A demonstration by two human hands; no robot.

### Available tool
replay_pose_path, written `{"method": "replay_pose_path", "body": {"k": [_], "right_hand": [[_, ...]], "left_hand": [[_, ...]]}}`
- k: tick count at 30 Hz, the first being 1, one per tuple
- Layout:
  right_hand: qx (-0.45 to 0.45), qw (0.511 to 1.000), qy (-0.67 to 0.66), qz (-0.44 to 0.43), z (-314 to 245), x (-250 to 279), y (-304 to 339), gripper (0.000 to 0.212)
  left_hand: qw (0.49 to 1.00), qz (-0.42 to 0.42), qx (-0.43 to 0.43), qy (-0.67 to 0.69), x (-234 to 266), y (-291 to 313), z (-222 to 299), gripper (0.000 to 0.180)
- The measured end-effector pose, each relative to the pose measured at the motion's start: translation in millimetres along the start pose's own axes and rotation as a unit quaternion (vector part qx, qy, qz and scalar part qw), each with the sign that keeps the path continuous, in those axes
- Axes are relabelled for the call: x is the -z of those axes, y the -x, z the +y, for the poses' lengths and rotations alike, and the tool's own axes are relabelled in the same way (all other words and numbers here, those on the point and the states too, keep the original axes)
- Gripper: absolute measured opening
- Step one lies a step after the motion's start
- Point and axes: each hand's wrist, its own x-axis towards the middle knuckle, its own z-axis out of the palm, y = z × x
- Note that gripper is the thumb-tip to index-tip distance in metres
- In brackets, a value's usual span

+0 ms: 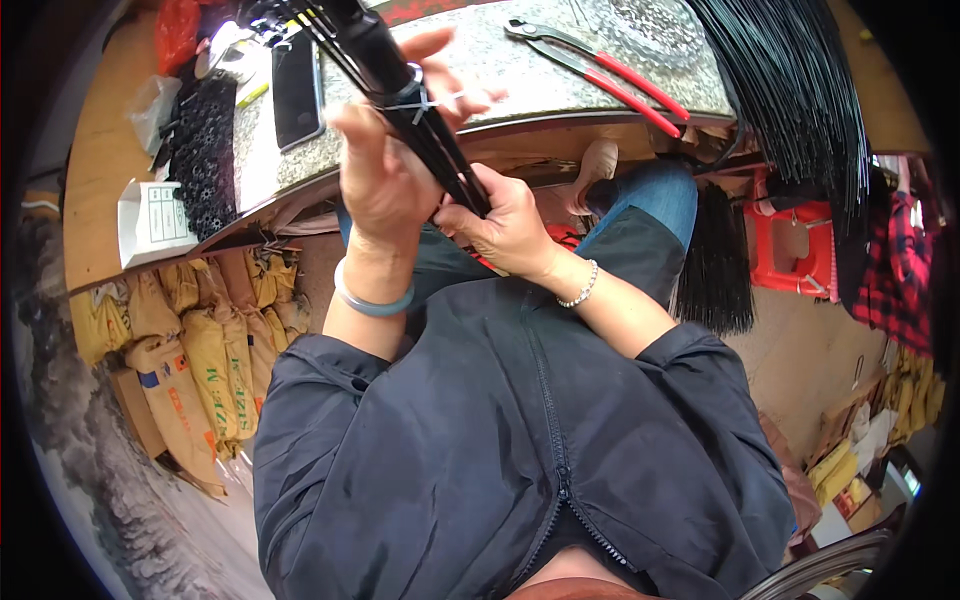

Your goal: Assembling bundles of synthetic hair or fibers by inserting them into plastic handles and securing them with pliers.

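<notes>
Well, a black frame (430, 135) held.
Right hand (507, 226) grips its end; left hand (382, 185) half-open behind, hold unclear.

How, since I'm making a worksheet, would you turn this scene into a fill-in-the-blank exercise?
1. The pliers have handles coloured ____.
2. In the picture, the phone lies to the ____ of the pliers.
3. The right hand grips the black rods, and the beaded bracelet is on its ____.

Missing words: red; left; wrist.
</notes>
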Motion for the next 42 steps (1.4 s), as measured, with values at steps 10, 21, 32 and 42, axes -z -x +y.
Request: {"method": "replay_pose_path", "body": {"k": [10,21,32,42], "right_hand": [[0.092,0.989,-0.102,0.052,-27.5,9.2,-2.7,0.074],[0.340,0.846,0.369,0.181,-118.2,29.4,-21.7,0.032],[0.431,0.797,0.382,0.182,-108.3,24.7,-20.3,0.013],[-0.051,0.996,-0.018,0.070,-113.4,54.7,-15.5,0.013]], "left_hand": [[0.954,0.142,0.098,-0.245,-45.9,11.9,19.9,0.014],[0.910,0.230,0.038,-0.344,-59.5,11.7,4.9,0.013],[0.905,0.246,0.025,-0.346,-54.8,6.5,1.7,0.015],[0.922,0.185,0.035,-0.339,-44.0,9.9,10.4,0.023]]}}
